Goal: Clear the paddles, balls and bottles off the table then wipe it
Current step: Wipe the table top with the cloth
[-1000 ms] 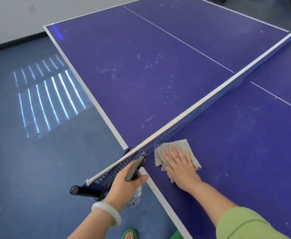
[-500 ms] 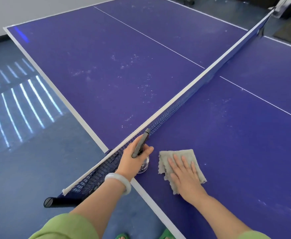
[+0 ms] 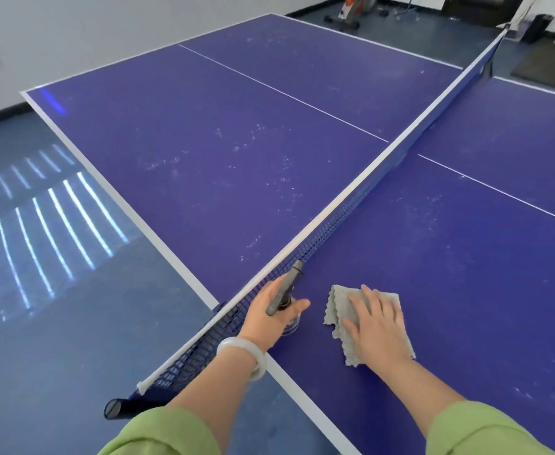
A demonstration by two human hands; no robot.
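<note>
Moved since earlier: cloth point(image 3: 336, 307), now farther from net point(image 3: 335, 221). Left hand point(image 3: 266, 320) clenched round sprayer point(image 3: 284, 287), just beside net; right hand point(image 3: 378, 333) flat, fingers spread, pressing cloth on table point(image 3: 236, 142) near its edge. Likely risk: nozzle snagging mesh through crowding net.

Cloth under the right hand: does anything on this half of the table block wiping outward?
Nothing visible does. The right hand presses the cloth flat on the table, which ahead shows only dust specks. The net and the left hand gripping a spray bottle sit left of the cloth.
</note>
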